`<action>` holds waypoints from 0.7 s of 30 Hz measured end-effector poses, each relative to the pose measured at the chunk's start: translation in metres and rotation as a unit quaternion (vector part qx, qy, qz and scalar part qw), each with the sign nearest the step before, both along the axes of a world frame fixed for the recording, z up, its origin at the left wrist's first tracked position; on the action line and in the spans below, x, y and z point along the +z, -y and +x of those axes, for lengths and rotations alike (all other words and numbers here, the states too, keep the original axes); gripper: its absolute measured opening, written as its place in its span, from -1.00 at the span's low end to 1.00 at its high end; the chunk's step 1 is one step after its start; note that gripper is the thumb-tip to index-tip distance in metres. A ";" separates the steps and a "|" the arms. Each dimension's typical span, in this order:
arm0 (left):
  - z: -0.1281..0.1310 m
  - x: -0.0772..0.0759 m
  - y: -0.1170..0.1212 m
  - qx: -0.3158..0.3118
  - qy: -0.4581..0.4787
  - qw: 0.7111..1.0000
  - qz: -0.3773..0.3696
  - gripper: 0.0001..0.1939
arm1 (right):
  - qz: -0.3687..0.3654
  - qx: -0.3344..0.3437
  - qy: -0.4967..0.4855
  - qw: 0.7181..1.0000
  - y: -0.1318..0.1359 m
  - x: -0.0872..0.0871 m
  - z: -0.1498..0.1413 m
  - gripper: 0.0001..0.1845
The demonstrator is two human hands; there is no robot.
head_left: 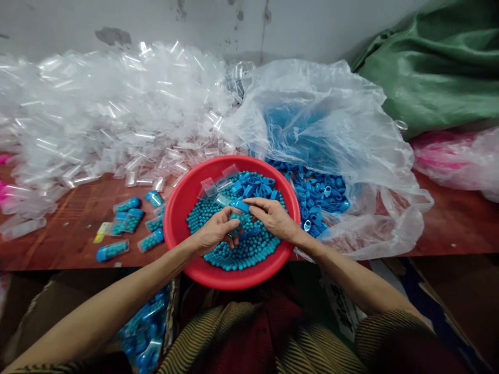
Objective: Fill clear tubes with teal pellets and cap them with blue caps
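Observation:
Over a red plastic basin, my two hands meet at a small container. My left hand is closed around its clear body, which its fingers mostly hide. My right hand pinches a blue cap at the container's top; whether the cap is fully seated I cannot tell. Teal beads fill much of the basin below. On them, at the far side, lie a heap of loose blue caps and a few empty clear containers.
Capped containers with beads lie left of the basin, by a yellow piece. A large pile of clear containers stands behind. At right, a plastic bag spills blue caps. Below the table edge is a box of filled containers.

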State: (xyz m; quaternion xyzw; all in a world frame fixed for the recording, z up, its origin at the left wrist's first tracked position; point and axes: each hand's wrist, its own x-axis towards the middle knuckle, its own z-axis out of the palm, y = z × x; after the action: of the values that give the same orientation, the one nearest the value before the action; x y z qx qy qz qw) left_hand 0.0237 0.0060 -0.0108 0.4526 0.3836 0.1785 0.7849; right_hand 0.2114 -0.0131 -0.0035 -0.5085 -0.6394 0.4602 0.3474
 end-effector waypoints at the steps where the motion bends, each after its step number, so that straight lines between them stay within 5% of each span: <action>1: 0.000 0.002 0.002 0.002 0.000 1.000 0.003 -0.46 | -0.001 -0.025 -0.004 1.000 0.001 -0.001 -0.002 -0.67; 13: 0.001 0.008 0.014 0.065 0.016 0.997 0.029 -0.20 | 0.020 -0.030 -0.002 0.999 0.006 -0.003 -0.007 -0.79; 21: 0.002 0.019 0.014 0.065 -0.025 0.995 0.076 -0.44 | 0.086 0.044 0.012 0.995 0.005 0.003 -0.002 -0.78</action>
State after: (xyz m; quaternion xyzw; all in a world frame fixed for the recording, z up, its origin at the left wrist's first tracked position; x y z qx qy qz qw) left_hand 0.0261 -0.0083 0.0085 0.4892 0.4167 0.2467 0.7254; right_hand 0.2091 -0.0182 -0.0006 -0.4536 -0.7024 0.4125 0.3615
